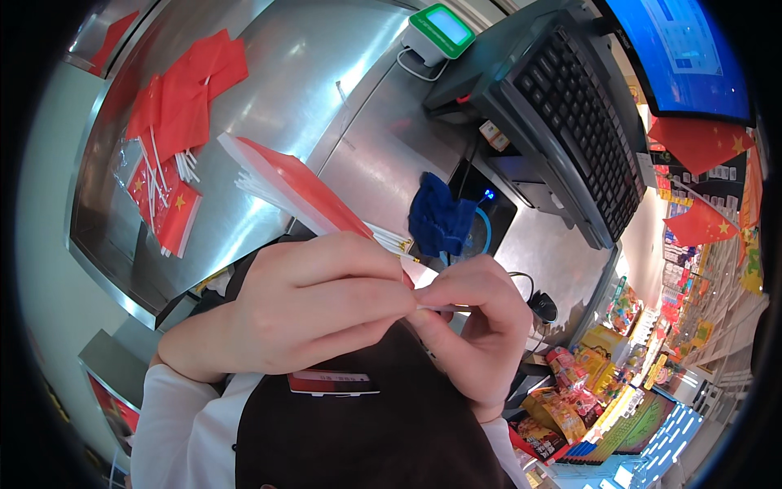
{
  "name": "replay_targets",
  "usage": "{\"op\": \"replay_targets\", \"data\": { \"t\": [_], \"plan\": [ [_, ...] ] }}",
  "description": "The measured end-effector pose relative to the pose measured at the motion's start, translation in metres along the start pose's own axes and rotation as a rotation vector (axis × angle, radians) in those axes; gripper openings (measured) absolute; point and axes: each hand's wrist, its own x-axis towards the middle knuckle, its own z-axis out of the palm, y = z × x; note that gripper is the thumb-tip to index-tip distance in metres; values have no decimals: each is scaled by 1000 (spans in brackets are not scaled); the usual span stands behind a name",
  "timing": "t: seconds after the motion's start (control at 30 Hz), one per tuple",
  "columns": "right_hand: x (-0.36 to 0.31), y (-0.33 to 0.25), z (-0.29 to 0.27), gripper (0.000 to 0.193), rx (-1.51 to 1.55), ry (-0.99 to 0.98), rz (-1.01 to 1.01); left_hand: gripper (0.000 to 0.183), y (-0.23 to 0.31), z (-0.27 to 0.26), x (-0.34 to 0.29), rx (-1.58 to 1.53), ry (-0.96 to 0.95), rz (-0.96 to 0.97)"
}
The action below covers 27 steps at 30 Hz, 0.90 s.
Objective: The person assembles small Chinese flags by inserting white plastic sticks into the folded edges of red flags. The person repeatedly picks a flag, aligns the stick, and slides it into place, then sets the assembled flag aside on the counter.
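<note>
Close together in front of my dark apron, my left hand (pixel 330 306) and my right hand (pixel 476 322) meet at their fingertips. Both are closed in a pinch on a thin white stick (pixel 446 308), of which only a short piece shows. A sliver of red peeks out between the fingers, and the rest is hidden. Just beyond my left hand is a stack of red flags (pixel 314 186) with white edges and a bundle of white sticks. Farther left, loose red hand flags (pixel 183 106) with yellow stars and white sticks lie in a pile, partly on clear plastic wrap.
The steel counter (pixel 277 73) has a raised rim at left. A blue cloth (pixel 440 216) lies beyond my right hand. A green-and-white payment device (pixel 440 33), a black keyboard (pixel 582 122) and a monitor (pixel 684 57) stand at the far right. Snack packets (pixel 570 391) fill a right-hand display.
</note>
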Motion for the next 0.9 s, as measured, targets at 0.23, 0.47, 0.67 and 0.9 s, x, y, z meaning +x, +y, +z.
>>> {"op": "replay_targets", "data": {
  "t": [0.23, 0.47, 0.67, 0.9],
  "plan": [
    [0, 0, -1, 20, 48, -13, 27, 22, 1, -2, 1, -20, -18, -1],
    [0, -2, -1, 19, 214, -25, 141, 18, 1, -2, 1, -74, -26, -2],
    [1, 2, -3, 18, 275, -65, 148, 17, 1, -3, 1, -89, -40, 14],
    [0, 5, -5, 17, 385, -95, 204, 17, 0, -3, 1, -90, -44, 33]
  ]
}}
